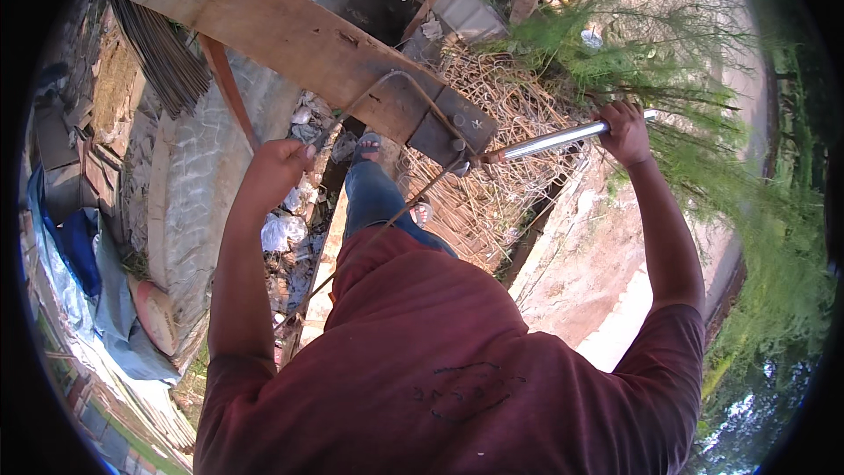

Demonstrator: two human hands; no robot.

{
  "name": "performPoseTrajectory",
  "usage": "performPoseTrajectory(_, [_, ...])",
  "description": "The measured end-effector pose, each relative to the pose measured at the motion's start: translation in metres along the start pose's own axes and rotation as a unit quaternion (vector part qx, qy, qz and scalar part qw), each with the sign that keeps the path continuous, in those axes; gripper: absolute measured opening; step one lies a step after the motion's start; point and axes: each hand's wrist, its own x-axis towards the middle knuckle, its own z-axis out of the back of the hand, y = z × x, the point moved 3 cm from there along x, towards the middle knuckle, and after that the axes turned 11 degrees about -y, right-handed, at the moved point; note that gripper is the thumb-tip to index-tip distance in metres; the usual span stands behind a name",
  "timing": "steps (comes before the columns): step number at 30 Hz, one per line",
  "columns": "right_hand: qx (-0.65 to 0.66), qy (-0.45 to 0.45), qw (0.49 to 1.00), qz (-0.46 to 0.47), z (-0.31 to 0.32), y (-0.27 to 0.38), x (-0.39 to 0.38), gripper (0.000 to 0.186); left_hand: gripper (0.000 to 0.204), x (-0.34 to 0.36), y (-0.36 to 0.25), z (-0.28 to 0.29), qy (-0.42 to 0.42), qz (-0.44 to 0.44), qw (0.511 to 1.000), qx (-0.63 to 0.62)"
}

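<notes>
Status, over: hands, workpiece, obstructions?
Left hand holding thin bent metal rod; right hand gripping shiny silver pipe. Rod crosses brown wooden plank. Green feathery foliage near right hand.

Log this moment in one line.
left hand: holding bent rod | right hand: gripping silver tube | rod: across dark plate at plank end | ground: bent wire heap

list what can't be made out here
Head view: silver pipe where gripped, hidden by right hand.
Head view: bent rod where gripped, hidden by left hand.
Head view: top of blue jeans, hidden by red shirt.
Head view: outer foliage, cut off by fisheye rim.
</notes>
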Motion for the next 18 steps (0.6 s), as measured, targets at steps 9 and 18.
performPoseTrajectory(9, [-0.091, 0.154, 0.964, -0.197, -0.005, -0.054, -0.029, 0.018, 0.032, 0.000, 0.002, -0.001, 0.003, 0.026, 0.999, -0.045])
performPoseTrajectory(18, [-0.140, -0.030, 0.923, -0.356, 0.051, 0.069, -0.163, 0.008, 0.034, 0.010, 0.019, -0.004, 0.023, 0.011, 0.997, -0.073])
